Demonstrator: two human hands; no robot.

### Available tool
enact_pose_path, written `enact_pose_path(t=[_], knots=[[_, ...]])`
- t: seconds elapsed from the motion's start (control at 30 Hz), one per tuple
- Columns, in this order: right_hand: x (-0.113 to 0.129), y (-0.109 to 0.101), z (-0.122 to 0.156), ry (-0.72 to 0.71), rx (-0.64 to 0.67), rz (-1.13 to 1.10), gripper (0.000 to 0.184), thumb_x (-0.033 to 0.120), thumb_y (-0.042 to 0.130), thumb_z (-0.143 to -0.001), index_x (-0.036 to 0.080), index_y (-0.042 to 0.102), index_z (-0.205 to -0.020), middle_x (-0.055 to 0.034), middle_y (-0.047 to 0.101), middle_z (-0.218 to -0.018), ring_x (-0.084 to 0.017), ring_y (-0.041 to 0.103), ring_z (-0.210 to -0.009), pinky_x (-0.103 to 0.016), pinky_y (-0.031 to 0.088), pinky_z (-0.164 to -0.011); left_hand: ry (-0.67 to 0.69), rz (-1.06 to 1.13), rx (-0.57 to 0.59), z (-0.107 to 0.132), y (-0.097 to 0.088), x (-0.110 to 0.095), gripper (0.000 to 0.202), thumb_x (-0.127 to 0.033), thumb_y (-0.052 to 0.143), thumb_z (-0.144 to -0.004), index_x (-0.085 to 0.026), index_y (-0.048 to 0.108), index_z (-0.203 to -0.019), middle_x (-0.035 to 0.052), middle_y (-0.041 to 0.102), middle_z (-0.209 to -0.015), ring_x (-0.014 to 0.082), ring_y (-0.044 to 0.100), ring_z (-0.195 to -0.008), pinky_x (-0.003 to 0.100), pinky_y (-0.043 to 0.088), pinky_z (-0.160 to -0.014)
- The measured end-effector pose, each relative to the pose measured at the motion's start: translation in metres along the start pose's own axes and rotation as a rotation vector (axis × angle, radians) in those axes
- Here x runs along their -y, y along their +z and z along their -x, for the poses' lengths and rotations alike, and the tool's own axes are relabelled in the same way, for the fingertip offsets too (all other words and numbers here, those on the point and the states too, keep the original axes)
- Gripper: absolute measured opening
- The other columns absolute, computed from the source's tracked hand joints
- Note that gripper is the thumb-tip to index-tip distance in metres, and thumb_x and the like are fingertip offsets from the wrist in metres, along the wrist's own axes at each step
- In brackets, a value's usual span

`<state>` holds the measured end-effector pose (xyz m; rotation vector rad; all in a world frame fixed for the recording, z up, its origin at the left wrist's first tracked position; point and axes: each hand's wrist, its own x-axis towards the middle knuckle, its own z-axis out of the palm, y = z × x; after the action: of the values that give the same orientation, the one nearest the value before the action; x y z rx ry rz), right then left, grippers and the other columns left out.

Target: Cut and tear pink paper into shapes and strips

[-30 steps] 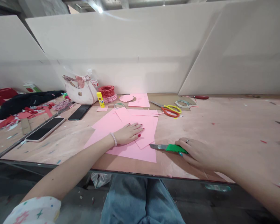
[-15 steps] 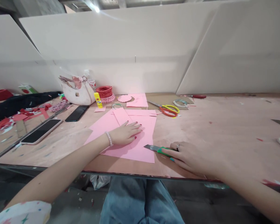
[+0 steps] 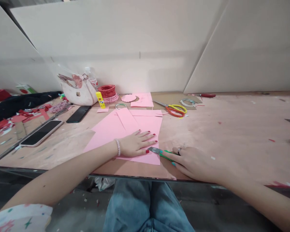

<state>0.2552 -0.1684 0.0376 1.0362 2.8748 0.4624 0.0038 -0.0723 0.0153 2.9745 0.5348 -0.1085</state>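
Observation:
My left hand [image 3: 136,144] lies flat on a pink paper sheet [image 3: 147,127], fingers stretched to the right. A narrower pink strip [image 3: 127,117] rests on the sheet above that hand. In my right hand [image 3: 187,161] is a green utility knife [image 3: 166,155], its index finger laid along the top. The knife's blade reaches over the lower right part of the sheet, close to my left thumb; whether it touches the paper I cannot tell.
Scissors [image 3: 174,109] and a tape roll [image 3: 188,102] lie on cardboard behind the sheet. Leftward are a glue stick [image 3: 100,100], red twisted cord [image 3: 107,91], a white handbag [image 3: 78,91] and two phones, one black [image 3: 79,114], one pink-cased [image 3: 42,133]. The table's front edge [image 3: 135,177] runs before my knees.
My left hand has slid right and slightly down over the paper. The knife in my right hand has come a little left, its blade now beside the left thumb. The view has tilted slightly down.

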Motion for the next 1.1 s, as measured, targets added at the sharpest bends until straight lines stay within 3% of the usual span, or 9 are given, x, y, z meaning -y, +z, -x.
enact_pose_path(t=[0.33, 0.7, 0.93, 1.1], knots=[[0.001, 0.007, 0.005, 0.026, 0.053, 0.095, 0.059, 0.013, 0.04, -0.083, 0.019, 0.03, -0.141, -0.0024, 0.062, -0.067, -0.014, 0.051, -0.051, -0.027, 0.018, -0.048, 0.003, -0.014, -0.008, 0.0, -0.001, -0.002, 0.057, -0.049, 0.022, -0.094, -0.023, 0.019, -0.144, 0.0081, 0.009, -0.151, 0.0282, 0.01, -0.139, 0.052, 0.014, -0.108], [0.003, 0.017, 0.011, -0.003, -0.012, 0.128, 0.067, 0.01, 0.039, -0.082, 0.017, 0.016, -0.145, -0.0022, 0.06, -0.071, -0.015, 0.046, -0.05, -0.029, 0.019, -0.048, -0.02, -0.005, 0.016, 0.0, -0.004, -0.006, 0.06, -0.049, 0.022, -0.094, -0.019, 0.014, -0.145, 0.0072, 0.011, -0.151, 0.0263, 0.01, -0.139, 0.051, 0.014, -0.109], [0.001, 0.015, 0.013, 0.026, -0.023, 0.082, 0.062, 0.011, 0.039, -0.083, 0.018, 0.023, -0.143, -0.0002, 0.058, -0.066, -0.014, 0.047, -0.049, -0.027, 0.021, -0.048, -0.019, 0.002, -0.002, 0.0, -0.002, -0.005, 0.059, -0.048, 0.023, -0.094, -0.02, 0.013, -0.146, 0.0061, 0.012, -0.151, 0.0253, 0.01, -0.139, 0.05, 0.013, -0.109], [0.0, 0.003, 0.011, 0.009, -0.014, 0.142, 0.061, 0.01, 0.037, -0.083, 0.019, 0.024, -0.142, 0.0003, 0.057, -0.062, -0.013, 0.042, -0.044, -0.029, 0.015, -0.045, -0.047, 0.024, -0.008, 0.0, 0.001, -0.003, 0.068, -0.052, 0.022, -0.093, -0.013, 0.007, -0.146, 0.0087, 0.007, -0.151, 0.0228, 0.006, -0.14, 0.044, 0.011, -0.112]])
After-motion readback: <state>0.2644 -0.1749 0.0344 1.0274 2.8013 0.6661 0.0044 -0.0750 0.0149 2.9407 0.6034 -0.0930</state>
